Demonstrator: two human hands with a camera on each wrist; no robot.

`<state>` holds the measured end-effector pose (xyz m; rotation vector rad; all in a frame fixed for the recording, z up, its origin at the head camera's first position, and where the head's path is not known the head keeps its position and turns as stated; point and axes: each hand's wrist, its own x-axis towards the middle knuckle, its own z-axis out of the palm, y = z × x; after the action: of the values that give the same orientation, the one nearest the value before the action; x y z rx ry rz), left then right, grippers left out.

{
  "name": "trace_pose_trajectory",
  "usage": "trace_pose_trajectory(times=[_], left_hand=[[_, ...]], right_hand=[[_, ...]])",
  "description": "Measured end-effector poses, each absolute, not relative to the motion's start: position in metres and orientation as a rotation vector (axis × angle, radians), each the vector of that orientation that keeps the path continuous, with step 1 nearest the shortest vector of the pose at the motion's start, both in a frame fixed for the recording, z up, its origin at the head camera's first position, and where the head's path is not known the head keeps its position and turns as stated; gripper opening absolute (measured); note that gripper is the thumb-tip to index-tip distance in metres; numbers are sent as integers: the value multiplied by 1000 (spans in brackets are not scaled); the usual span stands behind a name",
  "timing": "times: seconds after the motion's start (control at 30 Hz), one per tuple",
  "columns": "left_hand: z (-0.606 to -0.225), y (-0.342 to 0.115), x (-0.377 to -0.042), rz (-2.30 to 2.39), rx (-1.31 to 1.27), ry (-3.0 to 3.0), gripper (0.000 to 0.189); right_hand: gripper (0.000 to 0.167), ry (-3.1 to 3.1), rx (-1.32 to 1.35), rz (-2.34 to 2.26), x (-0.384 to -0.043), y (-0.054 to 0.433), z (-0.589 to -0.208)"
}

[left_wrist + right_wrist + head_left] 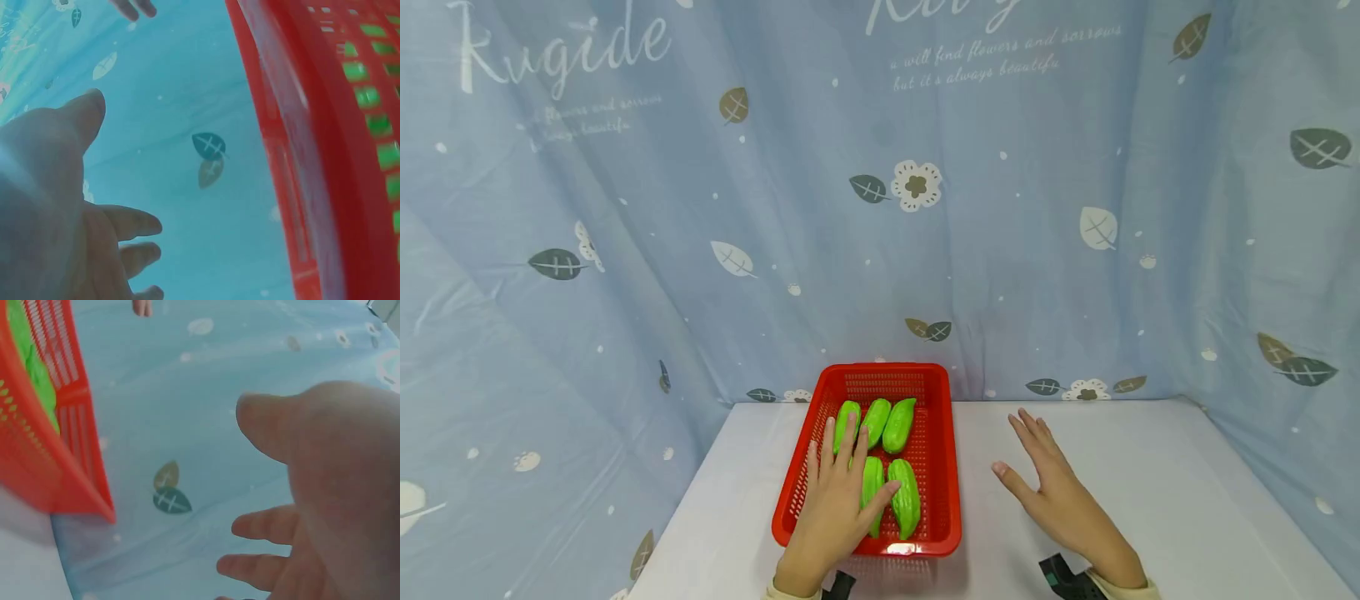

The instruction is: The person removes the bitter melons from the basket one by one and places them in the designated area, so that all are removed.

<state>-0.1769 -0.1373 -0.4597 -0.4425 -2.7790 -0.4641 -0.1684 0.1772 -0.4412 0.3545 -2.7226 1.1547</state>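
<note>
Left hand (838, 496), fingers spread, empty, is nearer; one green gourd (906, 504) lies right of its thumb, toward the red basket (952, 467)'s near edge, long axis near-to-far. Right hand (1060, 496): extended, empty.

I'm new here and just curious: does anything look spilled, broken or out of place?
Nothing stands out. The visible vegetables lie inside the basket, which sits flat on the table, and no spill or break shows. The left hand hides part of the contents, so I can't judge everything.
</note>
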Motion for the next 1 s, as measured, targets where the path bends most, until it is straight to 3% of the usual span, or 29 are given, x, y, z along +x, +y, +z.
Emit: trace_pose_trajectory(times=[0.47, 1.0], left_hand=[[-459, -189, -176, -589, -427, -2720, 92], [-481, -229, -179, -453, -415, -2741, 90]], right_hand=[[61, -2592, 438, 1358, -185, 154, -424], [62, -2586, 517, 1498, -208, 132, -411]])
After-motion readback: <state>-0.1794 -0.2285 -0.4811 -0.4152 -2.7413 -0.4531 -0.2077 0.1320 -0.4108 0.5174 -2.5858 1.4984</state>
